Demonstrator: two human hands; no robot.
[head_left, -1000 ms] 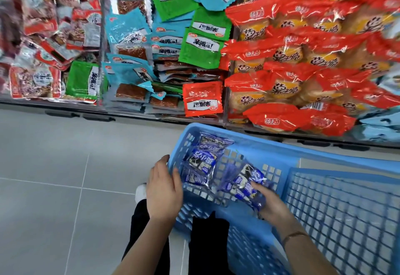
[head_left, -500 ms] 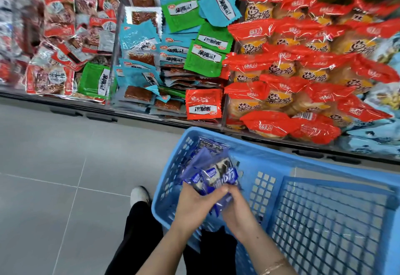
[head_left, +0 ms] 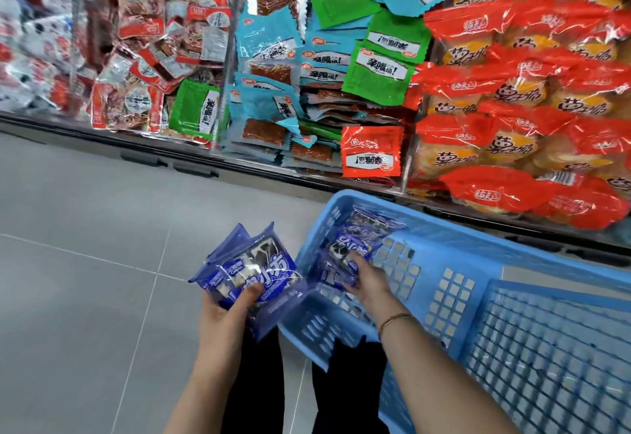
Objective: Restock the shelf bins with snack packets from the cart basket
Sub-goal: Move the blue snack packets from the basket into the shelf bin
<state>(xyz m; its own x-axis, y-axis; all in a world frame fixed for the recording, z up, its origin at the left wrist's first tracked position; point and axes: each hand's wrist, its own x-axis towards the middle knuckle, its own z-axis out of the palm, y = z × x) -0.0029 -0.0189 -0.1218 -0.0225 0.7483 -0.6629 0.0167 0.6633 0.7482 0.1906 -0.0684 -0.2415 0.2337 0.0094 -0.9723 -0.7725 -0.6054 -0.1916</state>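
My left hand (head_left: 227,314) grips a bunch of blue snack packets (head_left: 252,269), held over the floor just left of the blue cart basket (head_left: 495,263). My right hand (head_left: 370,281) reaches into the basket's near-left corner, its fingers on more blue packets (head_left: 351,246) lying there. The shelf bins run across the top: red-and-white packets (head_left: 136,58) at left, blue, green and orange flat packets (head_left: 324,75) in the middle, red-wrapped cakes (head_left: 512,109) at right.
Grey tiled floor (head_left: 85,280) spreads to the left. The basket's lattice wall (head_left: 546,365) fills the lower right. My dark trouser legs (head_left: 256,382) stand below the hands. A dark shelf rail (head_left: 170,160) edges the bins.
My left hand has lifted the bunch of blue packets out of the basket and moved it left. My right hand has gone back into the basket onto the packets there.
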